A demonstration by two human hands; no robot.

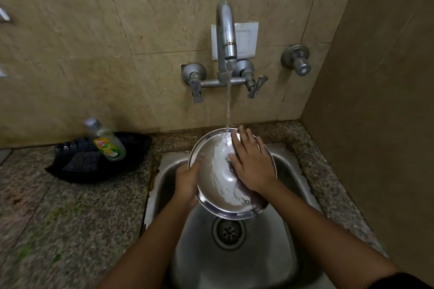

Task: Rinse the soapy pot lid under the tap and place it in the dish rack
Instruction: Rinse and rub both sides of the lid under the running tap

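A round steel pot lid (219, 180) with white soap streaks is held tilted over the sink (237, 263). My left hand (187, 182) grips its left rim from below. My right hand (252, 163) lies flat on the lid's inner face, fingers spread. Water runs from the tap (226, 30) and strikes the lid's upper part beside my right fingers. No dish rack is in view.
On the speckled counter to the left, a black tray (98, 164) holds a dish-soap bottle (106, 139) and a dark scrub pad. Two tap handles and a separate wall valve (297, 58) sit on the tiled wall. A side wall stands close on the right.
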